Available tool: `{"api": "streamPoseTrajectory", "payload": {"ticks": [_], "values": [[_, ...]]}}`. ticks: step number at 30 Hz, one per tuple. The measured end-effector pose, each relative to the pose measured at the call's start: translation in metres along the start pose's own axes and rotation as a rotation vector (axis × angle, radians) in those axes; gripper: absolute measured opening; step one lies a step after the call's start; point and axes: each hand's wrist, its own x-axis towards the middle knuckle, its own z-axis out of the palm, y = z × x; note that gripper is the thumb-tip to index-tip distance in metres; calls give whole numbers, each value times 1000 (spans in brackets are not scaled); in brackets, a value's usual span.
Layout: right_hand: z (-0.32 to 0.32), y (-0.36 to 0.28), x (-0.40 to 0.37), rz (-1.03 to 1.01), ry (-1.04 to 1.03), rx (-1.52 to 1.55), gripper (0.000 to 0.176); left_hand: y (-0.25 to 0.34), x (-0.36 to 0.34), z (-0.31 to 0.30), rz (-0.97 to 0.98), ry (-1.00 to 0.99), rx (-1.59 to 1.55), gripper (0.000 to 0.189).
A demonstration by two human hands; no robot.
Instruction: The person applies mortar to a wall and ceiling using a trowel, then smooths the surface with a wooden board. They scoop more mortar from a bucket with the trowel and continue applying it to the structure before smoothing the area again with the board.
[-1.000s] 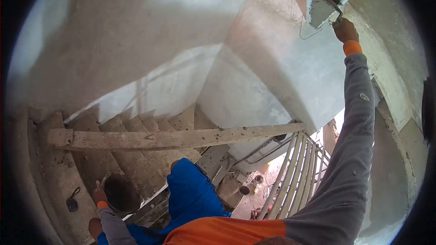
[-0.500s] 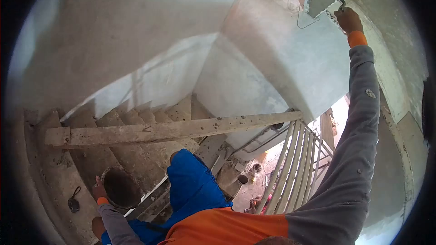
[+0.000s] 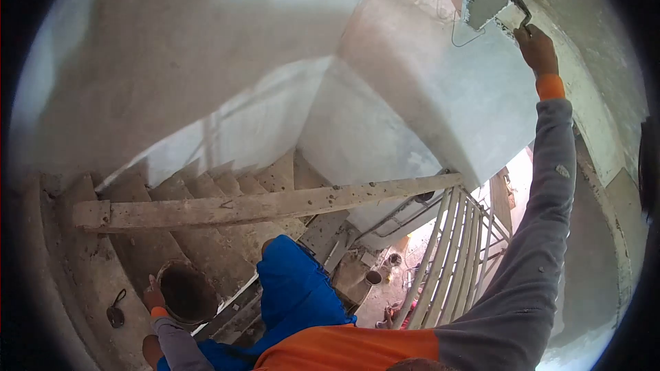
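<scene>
At the upper right, my right hand (image 3: pixel 537 49) is closed around the handle of a trowel (image 3: pixel 525 8). Its blade lies up against the grey, mortar-covered end of a concrete beam (image 3: pixel 485 1); part of the blade is hard to tell from the mortar. Low on the left, my left hand (image 3: pixel 154 295) grips the rim of a dark bucket (image 3: pixel 187 293), one digit pointing up along the edge. The bucket stands on the stairs, its inside dark. A small black object with a wrist loop (image 3: pixel 115 315) lies on the step left of that hand.
A long wooden beam (image 3: pixel 275 205) crosses above the concrete stairs (image 3: pixel 148 247). Pale metal railing bars (image 3: pixel 447 254) stand right of my knee, over a drop to a lower floor with small buckets (image 3: pixel 373 277). A thin wire (image 3: pixel 467 42) hangs below the beam end. Plastered walls (image 3: pixel 199 48) surround the stairwell.
My right hand has moved slightly down and right with the trowel, its wrist turned. My left hand stays at the bucket rim. The whole view has shifted a little.
</scene>
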Motion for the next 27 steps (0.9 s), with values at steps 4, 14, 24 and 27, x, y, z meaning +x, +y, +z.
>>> {"api": "streamPoseTrajectory", "payload": {"ticks": [4, 14, 24, 27], "values": [[11, -3, -32, -27, 96, 111, 40, -5, -4, 6, 39, 188, -29, 77], [57, 41, 7, 90, -4, -187, 34, -1, -13, -5, 26, -15, 51, 77], [-4, 27, -20, -5, 63, -1, 38, -15, -3, 12, 183, 82, 24, 75], [10, 24, -36, -35, 121, 52, 38, -38, 16, 25, 271, 202, 81, 75]]}}
